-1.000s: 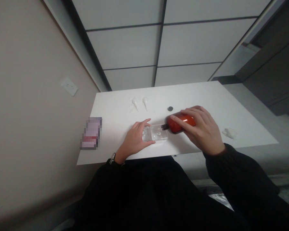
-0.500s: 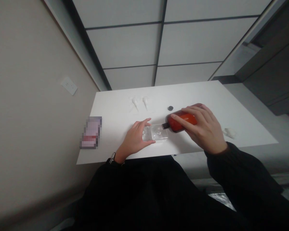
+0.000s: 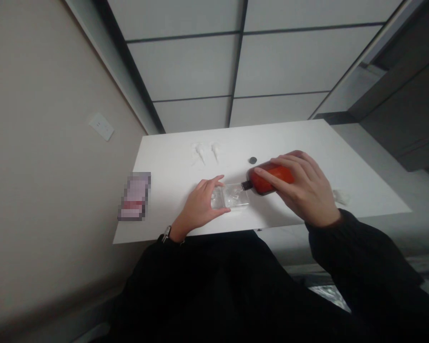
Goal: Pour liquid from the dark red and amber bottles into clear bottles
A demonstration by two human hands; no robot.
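My black cloth sleeves (image 3: 361,257) show against a plain white rectangular counter (image 3: 175,190). The translucent orange-red bottle (image 3: 280,173) has a black neck (image 3: 247,185), the plastic box (image 3: 236,197) is clear, the round cap (image 3: 253,160) black, the flat panels (image 3: 186,66) pale grey, gridded dark.

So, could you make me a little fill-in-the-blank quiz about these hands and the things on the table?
1. The right hand holds the bottle with its neck pointing to the person's ____.
2. Of the bottle and the clear container, the left hand is around the ____.
3. On the table, beyond the left hand, lie ____ small white pieces.
4. The dark disc lies to the ____ of those pieces.

Missing words: left; container; two; right.
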